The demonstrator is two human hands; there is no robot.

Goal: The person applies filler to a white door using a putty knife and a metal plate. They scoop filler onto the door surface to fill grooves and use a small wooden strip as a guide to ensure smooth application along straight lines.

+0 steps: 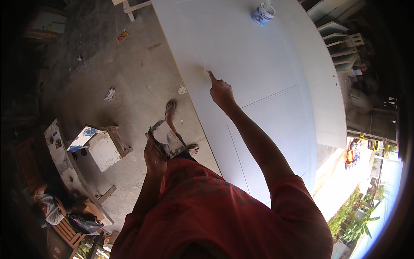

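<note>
My left hand is closed on the edge of a small flat board at my waist. White paste covers part of the board, and its rim looks dark and crusted. On the large white panel, my right hand reaches forward with its index finger stretched out. That fingertip rests at a thin seam line, beside a faint beige smudge; the other fingers curl under, and I see nothing held in them. Thin dark lines run across the panel near my right forearm. A white and blue tub with a stick-like handle stands at the far side.
Concrete floor lies left of the panel, with a wrapper, a crumpled scrap and my sandalled feet. A worn wooden bench frame stands at left. Stacked boards are at far right.
</note>
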